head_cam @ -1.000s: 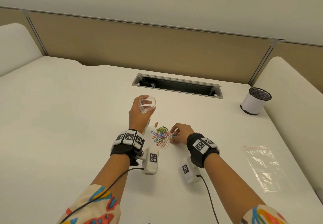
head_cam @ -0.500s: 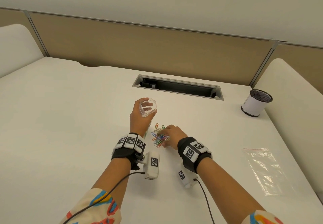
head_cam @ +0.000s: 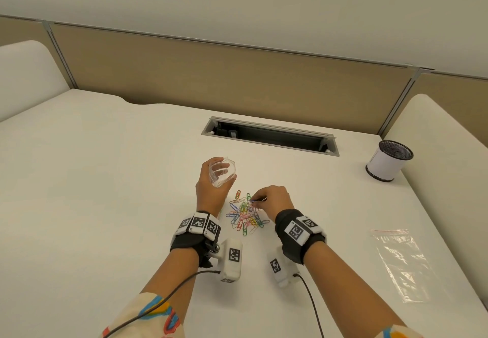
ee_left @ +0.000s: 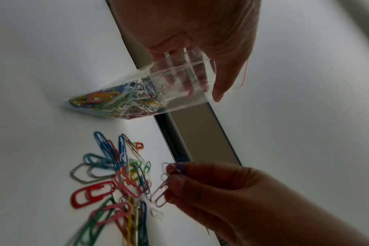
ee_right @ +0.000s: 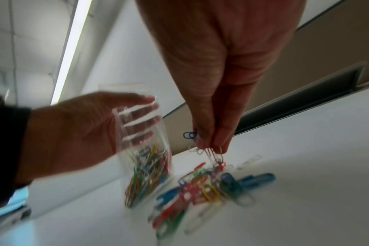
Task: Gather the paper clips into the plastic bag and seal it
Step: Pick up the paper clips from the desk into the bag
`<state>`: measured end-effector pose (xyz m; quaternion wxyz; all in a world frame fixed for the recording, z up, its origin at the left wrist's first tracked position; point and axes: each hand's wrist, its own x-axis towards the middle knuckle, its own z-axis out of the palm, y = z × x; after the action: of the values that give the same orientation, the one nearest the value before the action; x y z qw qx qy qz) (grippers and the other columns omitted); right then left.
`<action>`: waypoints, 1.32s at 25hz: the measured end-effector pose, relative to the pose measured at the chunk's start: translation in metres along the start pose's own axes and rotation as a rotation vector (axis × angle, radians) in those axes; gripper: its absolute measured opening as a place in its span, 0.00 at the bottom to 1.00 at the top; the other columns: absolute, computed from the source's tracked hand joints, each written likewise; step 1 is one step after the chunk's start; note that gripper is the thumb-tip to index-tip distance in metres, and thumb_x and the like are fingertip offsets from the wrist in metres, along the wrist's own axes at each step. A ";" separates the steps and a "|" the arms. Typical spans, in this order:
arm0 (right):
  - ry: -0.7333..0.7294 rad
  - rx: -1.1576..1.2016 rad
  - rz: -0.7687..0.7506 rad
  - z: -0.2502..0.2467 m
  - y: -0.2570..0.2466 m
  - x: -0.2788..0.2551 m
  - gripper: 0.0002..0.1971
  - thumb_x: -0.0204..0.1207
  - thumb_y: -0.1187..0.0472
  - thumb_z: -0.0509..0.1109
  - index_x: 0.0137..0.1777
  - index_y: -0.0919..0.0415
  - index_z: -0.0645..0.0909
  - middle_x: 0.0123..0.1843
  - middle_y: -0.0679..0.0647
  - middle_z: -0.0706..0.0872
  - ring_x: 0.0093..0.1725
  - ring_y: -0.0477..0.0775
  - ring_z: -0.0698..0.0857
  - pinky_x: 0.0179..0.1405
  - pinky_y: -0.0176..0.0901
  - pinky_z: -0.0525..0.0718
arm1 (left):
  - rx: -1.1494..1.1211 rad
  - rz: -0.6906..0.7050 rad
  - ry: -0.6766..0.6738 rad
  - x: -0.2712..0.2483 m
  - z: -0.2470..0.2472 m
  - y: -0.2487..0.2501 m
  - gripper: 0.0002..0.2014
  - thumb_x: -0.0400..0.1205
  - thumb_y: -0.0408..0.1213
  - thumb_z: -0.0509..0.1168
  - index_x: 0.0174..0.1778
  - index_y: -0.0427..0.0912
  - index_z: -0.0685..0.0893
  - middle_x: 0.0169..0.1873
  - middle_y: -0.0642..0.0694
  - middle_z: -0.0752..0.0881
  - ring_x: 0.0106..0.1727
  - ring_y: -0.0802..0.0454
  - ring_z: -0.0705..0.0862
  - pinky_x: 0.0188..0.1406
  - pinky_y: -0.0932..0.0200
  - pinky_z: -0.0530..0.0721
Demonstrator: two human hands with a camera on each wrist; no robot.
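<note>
- The left hand (head_cam: 211,192), at the centre of the head view, holds a small clear plastic bag (head_cam: 222,172) upright, its mouth spread open and its bottom touching the white desk (head_cam: 105,179).
- The left grip is curled round the bag's upper part; its fingers (ee_right: 141,111) show through the plastic in the right wrist view.
- Coloured paper clips already in the bag (ee_left: 116,99) fill its lower end.
- The right hand (head_cam: 274,199), just right of the bag, pinches a few clips, 1 blue clip (ee_right: 190,134) among them, between thumb and fingertips, lifted just above the pile.
- A loose pile of coloured paper clips (head_cam: 245,215) lies on the desk between the 2 wrists, just beside the bag.
- A second flat clear plastic bag with a red strip (head_cam: 398,258) lies at the lower right, well apart.
- A white cylindrical mesh-topped pot (head_cam: 389,160) stands at the right edge.
</note>
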<state>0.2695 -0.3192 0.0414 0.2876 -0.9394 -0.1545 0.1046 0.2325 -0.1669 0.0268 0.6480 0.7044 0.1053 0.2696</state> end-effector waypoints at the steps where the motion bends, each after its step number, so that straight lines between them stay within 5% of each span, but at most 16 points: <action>1: 0.017 0.070 0.021 -0.006 -0.001 0.000 0.10 0.74 0.63 0.72 0.53 0.62 0.89 0.54 0.59 0.91 0.50 0.54 0.86 0.55 0.38 0.80 | 0.003 -0.003 0.000 0.000 0.000 0.000 0.24 0.72 0.30 0.74 0.62 0.45 0.75 0.53 0.48 0.85 0.58 0.50 0.85 0.59 0.51 0.85; 5: 0.126 0.345 0.012 -0.043 -0.019 -0.003 0.11 0.72 0.63 0.74 0.54 0.64 0.88 0.52 0.59 0.91 0.46 0.47 0.82 0.38 0.21 0.73 | 0.000 -0.016 -0.005 0.000 0.000 0.001 0.24 0.72 0.30 0.75 0.62 0.45 0.75 0.52 0.49 0.85 0.58 0.50 0.85 0.59 0.51 0.85; 9: 0.167 0.407 -0.129 -0.069 -0.055 -0.002 0.11 0.73 0.63 0.74 0.54 0.64 0.88 0.51 0.60 0.91 0.45 0.48 0.84 0.46 0.28 0.78 | 0.023 -0.014 -0.015 0.000 0.001 0.002 0.25 0.72 0.31 0.75 0.62 0.47 0.75 0.52 0.51 0.85 0.57 0.52 0.85 0.58 0.54 0.84; 12: 0.118 0.243 -0.231 -0.062 -0.082 0.003 0.10 0.73 0.64 0.73 0.53 0.63 0.89 0.52 0.58 0.91 0.45 0.47 0.85 0.47 0.28 0.80 | 0.064 -0.026 -0.012 0.001 0.002 0.002 0.25 0.73 0.33 0.74 0.63 0.46 0.74 0.55 0.49 0.85 0.57 0.51 0.85 0.58 0.54 0.84; 16: 0.031 -0.007 -0.220 -0.040 -0.098 0.011 0.11 0.76 0.61 0.70 0.57 0.60 0.87 0.59 0.57 0.88 0.57 0.56 0.85 0.61 0.42 0.80 | 0.111 -0.017 0.006 -0.001 0.003 0.005 0.25 0.73 0.33 0.74 0.66 0.40 0.74 0.58 0.43 0.84 0.56 0.47 0.84 0.56 0.55 0.83; 21: 0.021 0.048 -0.233 -0.039 -0.099 0.014 0.10 0.77 0.65 0.69 0.56 0.60 0.87 0.57 0.57 0.89 0.52 0.52 0.86 0.57 0.40 0.81 | 0.097 -0.051 -0.004 0.001 0.002 0.003 0.28 0.73 0.34 0.74 0.68 0.42 0.72 0.61 0.43 0.83 0.60 0.46 0.84 0.61 0.49 0.83; 27: 0.152 0.362 -0.135 -0.049 -0.065 0.011 0.08 0.77 0.69 0.68 0.52 0.65 0.87 0.52 0.62 0.90 0.43 0.50 0.85 0.48 0.32 0.83 | 0.022 -0.010 -0.014 0.000 0.000 0.004 0.24 0.73 0.31 0.74 0.62 0.47 0.75 0.51 0.52 0.84 0.55 0.52 0.85 0.51 0.66 0.83; 30: -0.017 0.101 0.051 -0.042 -0.026 0.012 0.14 0.75 0.64 0.72 0.60 0.62 0.83 0.60 0.60 0.87 0.52 0.53 0.84 0.59 0.43 0.81 | -0.009 -0.010 -0.009 0.001 -0.002 0.002 0.24 0.72 0.30 0.74 0.61 0.47 0.75 0.51 0.50 0.85 0.55 0.51 0.86 0.56 0.58 0.84; 33: -0.357 -0.289 0.203 -0.026 0.002 0.005 0.34 0.70 0.53 0.77 0.74 0.61 0.69 0.73 0.59 0.76 0.70 0.60 0.77 0.72 0.51 0.75 | -0.029 -0.005 -0.009 0.001 -0.003 0.001 0.23 0.72 0.29 0.74 0.60 0.48 0.75 0.51 0.50 0.85 0.54 0.52 0.86 0.57 0.55 0.84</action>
<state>0.2824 -0.3322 0.0608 0.1067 -0.9481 -0.1213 0.2740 0.2317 -0.1641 0.0282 0.6595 0.6959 0.1001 0.2662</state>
